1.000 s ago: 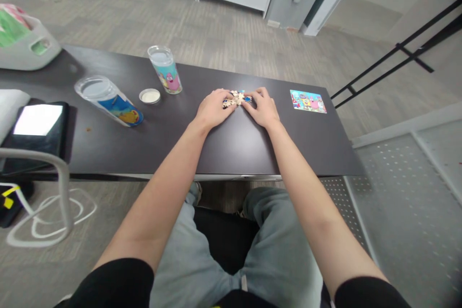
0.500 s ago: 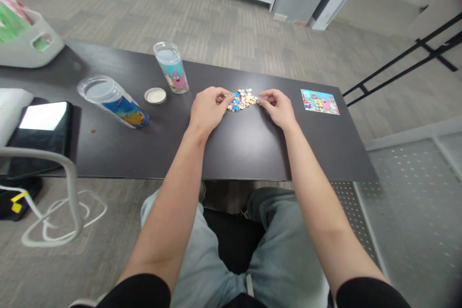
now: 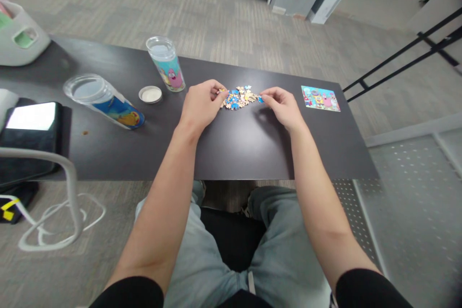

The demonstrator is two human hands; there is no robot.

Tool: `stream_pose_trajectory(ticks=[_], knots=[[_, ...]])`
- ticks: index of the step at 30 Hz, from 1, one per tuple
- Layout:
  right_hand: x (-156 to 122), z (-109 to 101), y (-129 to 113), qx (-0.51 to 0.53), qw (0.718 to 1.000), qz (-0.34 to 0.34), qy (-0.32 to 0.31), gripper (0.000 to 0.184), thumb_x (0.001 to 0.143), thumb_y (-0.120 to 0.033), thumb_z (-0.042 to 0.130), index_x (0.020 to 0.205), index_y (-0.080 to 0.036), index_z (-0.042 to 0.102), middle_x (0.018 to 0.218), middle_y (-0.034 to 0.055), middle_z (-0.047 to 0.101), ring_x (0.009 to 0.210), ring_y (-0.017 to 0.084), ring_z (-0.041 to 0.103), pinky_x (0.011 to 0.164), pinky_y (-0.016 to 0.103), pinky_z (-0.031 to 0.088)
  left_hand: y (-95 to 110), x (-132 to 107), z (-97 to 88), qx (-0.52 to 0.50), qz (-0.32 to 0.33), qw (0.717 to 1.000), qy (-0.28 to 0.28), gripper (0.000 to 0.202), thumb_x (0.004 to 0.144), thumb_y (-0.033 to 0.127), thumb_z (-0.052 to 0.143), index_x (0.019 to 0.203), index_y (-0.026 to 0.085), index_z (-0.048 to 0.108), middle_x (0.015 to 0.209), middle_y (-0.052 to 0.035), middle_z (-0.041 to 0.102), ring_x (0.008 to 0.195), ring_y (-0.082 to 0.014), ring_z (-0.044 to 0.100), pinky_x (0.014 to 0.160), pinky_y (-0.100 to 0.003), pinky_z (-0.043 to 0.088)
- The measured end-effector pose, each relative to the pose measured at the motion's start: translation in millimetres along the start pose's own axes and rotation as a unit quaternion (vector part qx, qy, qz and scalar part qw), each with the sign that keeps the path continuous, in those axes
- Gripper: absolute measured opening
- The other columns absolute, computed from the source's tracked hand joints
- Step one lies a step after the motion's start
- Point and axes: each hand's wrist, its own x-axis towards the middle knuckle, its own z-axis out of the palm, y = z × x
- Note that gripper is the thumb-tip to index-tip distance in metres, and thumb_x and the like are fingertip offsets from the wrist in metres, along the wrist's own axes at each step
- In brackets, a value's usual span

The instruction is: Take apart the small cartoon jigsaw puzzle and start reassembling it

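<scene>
A pile of small jigsaw puzzle pieces, blue, yellow and bare cardboard-coloured, lies on the dark table between my hands. At the pile's left edge, my left hand is closed in a pinch on a puzzle piece, partly hidden by the fingers. My right hand pinches a blue puzzle piece between thumb and forefinger at the right edge of the pile. To the right of that hand a colourful cartoon picture card lies flat.
Two clear-topped cartoon canisters, a pink-and-teal one and a blue one, stand left of my hands. Near them lies a round lid. A black tablet-like device and a pale basket occupy the table's left end.
My right hand has drawn slightly right, and the blue piece in its fingertips now shows. My left hand has shifted a little left. The view has moved slightly.
</scene>
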Motion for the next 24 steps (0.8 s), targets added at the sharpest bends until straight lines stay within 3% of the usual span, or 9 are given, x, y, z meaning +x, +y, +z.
stream_pose_trajectory(ticks=[4,7,11,13,16,20,24], knots=[[-18.7,9.9,-24.8,0.05,0.994,0.027,-0.089,0.063,0.082,-0.087,0.112,0.097,-0.034,0.082,0.092,0.0025,0.083,0.085,0.027,0.072,0.084,0.044,0.066,-5.3,3.9,-3.1,0.023,0.017,1.0,-0.009,0.009,0.104,0.034,0.087,0.107,0.027,0.091,0.105,-0.0036,0.093,0.09,-0.0243,0.078,0.092,-0.041,0.061],[-34.3,14.4,-45.9,0.047,0.975,0.051,-0.213,0.053,0.088,-0.074,0.116,0.099,-0.032,0.086,0.085,0.0019,0.084,0.078,0.025,0.071,0.076,0.041,0.06,-10.9,6.0,-5.8,0.027,0.028,0.999,-0.018,0.012,0.104,0.036,0.088,0.11,0.026,0.092,0.108,-0.0057,0.093,0.095,-0.026,0.08,0.095,-0.043,0.062],[-43.2,14.3,-64.0,0.015,0.942,0.061,-0.331,0.038,0.1,-0.062,0.11,0.101,-0.032,0.087,0.091,0.0032,0.091,0.084,0.027,0.078,0.082,0.043,0.06,-10.4,5.4,-7.9,0.011,0.029,0.999,-0.03,0.012,0.105,0.038,0.091,0.108,0.027,0.091,0.105,-0.0062,0.091,0.099,-0.0276,0.08,0.101,-0.043,0.065],[-41.4,11.5,-64.7,-0.029,0.942,0.046,-0.331,0.036,0.103,-0.064,0.105,0.103,-0.032,0.089,0.09,0.0029,0.09,0.082,0.027,0.076,0.078,0.043,0.058,-8.2,4.4,-7.1,-0.004,0.021,0.999,-0.05,0.015,0.103,0.041,0.094,0.106,0.026,0.09,0.1,-0.0056,0.087,0.101,-0.028,0.079,0.104,-0.043,0.066],[-35.6,7.3,-58.5,-0.067,0.956,0.032,-0.282,0.034,0.105,-0.063,0.1,0.103,-0.031,0.088,0.086,0.0014,0.085,0.076,0.024,0.071,0.07,0.04,0.055,-5.2,3.2,-3.1,-0.022,0.012,0.995,-0.097,0.022,0.099,0.043,0.101,0.102,0.026,0.088,0.089,-0.0038,0.08,0.101,-0.0279,0.078,0.103,-0.042,0.067],[-30.3,12.3,-50.6,-0.025,0.972,0.04,-0.23,0.034,0.101,-0.058,0.101,0.114,-0.03,0.086,0.093,0.0007,0.082,0.073,0.021,0.068,0.06,0.035,0.054,1.2,3.3,4.0,-0.047,0.011,0.983,-0.176,0.038,0.097,0.056,0.105,0.095,0.024,0.085,0.084,-0.0036,0.077,0.088,-0.0248,0.072,0.085,-0.04,0.062],[-28.8,24.0,-50.2,0.009,0.972,0.032,-0.232,0.038,0.1,-0.061,0.103,0.111,-0.029,0.084,0.095,0.002,0.08,0.076,0.02,0.066,0.055,0.032,0.05,9.1,3.7,7.4,-0.093,-0.001,0.97,-0.226,0.049,0.097,0.065,0.105,0.092,0.022,0.082,0.088,-0.0053,0.08,0.088,-0.0233,0.072,0.08,-0.038,0.057]])
